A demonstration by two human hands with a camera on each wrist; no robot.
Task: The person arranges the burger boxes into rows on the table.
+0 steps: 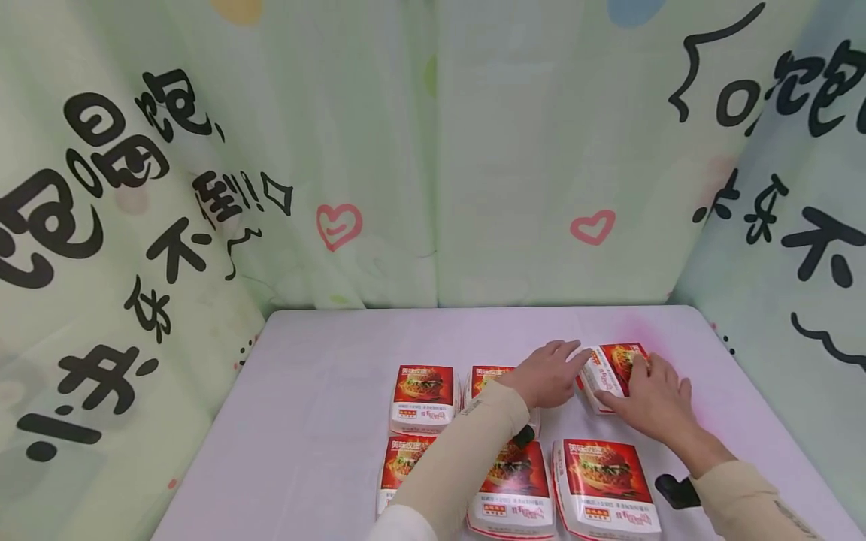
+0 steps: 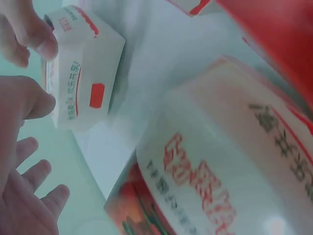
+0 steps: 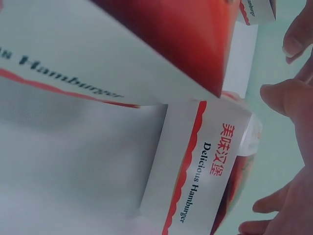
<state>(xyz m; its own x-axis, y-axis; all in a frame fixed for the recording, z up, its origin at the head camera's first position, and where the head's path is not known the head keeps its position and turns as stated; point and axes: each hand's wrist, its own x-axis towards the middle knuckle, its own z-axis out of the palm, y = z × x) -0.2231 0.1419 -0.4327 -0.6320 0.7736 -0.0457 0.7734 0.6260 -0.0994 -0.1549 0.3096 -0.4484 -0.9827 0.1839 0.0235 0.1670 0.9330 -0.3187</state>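
Note:
A red and white hamburger box (image 1: pixel 612 367) lies at the back right of the table, turned sideways compared with the other boxes. My right hand (image 1: pixel 656 402) grips it from the near right, the thumb at its near left edge and the fingers over the red top. At the box's left side my left hand (image 1: pixel 551 373) reaches in, fingertips touching or very close to the edge. In the left wrist view, the left hand (image 2: pixel 22 127) has several fingers spread beside the white box (image 2: pixel 93 73). The right wrist view shows the hamburger box (image 3: pixel 205 166) near the right hand (image 3: pixel 298 103).
More hamburger boxes stand in two rows: one box (image 1: pixel 424 394) at the back left, another (image 1: pixel 605 488) at the front right. My left sleeve (image 1: pixel 467 451) covers parts of others. Printed curtains (image 1: pixel 504 158) surround the white table (image 1: pixel 304 421).

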